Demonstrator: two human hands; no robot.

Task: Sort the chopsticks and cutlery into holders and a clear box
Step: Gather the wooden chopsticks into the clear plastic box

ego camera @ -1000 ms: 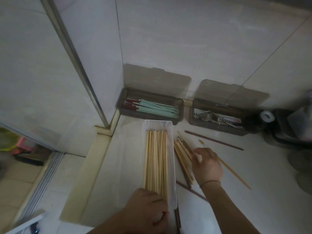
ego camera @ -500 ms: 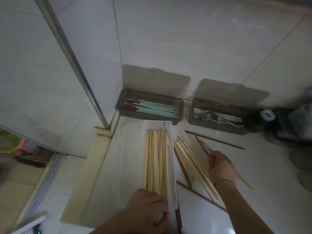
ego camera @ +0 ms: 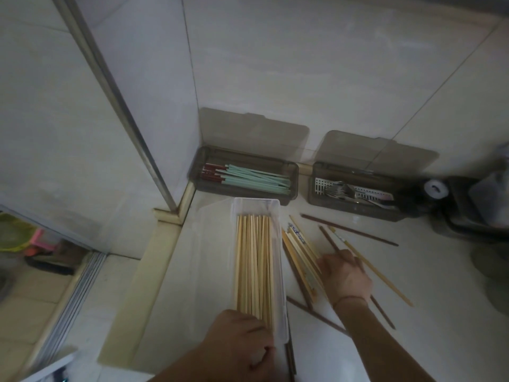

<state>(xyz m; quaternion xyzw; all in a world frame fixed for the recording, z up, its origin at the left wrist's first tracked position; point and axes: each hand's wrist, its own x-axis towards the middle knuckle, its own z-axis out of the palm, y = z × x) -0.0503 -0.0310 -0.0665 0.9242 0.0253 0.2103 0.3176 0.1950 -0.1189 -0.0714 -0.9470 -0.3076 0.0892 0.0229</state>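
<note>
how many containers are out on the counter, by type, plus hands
Clear box holding pale wooden chopsticks: 1
Dark tinted holders with raised lids: 2, the chopstick holder with teal chopsticks and the cutlery holder with metal cutlery
Hands: 2, left hand and right hand
Total: 5

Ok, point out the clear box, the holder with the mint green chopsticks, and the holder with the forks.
clear box (ego camera: 256, 203): head view, on its far rim.
holder with the mint green chopsticks (ego camera: 249, 157): head view, on its back wall.
holder with the forks (ego camera: 355, 209): head view, on its front wall.
</note>
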